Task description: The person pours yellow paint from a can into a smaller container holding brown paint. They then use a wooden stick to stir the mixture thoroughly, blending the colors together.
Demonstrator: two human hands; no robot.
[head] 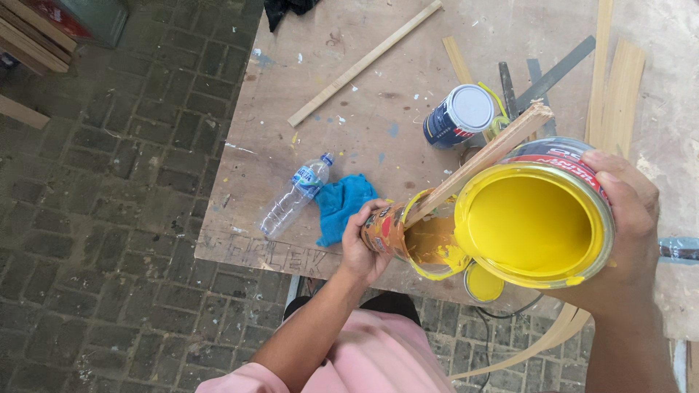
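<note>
- My right hand [626,218] is wrapped around the side of a large yellow-lined paint can [535,222], tilted so its open mouth faces the camera and its lower lip hangs over the smaller can.
- My left hand [362,244] is closed around a small paint tin [408,236], its rim and inside smeared yellow; it sits to the left of the big can and below its lip, the two rims touching or all but touching.
- A wooden stir stick [484,160] rises out of the small tin, its long axis slanting up to the right across the big can's rim.
- Behind, on the paint-flecked plywood tabletop [349,131]: a blue rag [341,204] just beside my left hand, an empty clear plastic bottle [295,195], a closed blue can with a white lid [459,115], and a long wooden slat [364,64].
- A yellow lid [482,284] lies under the big can, at the table's edge.
</note>
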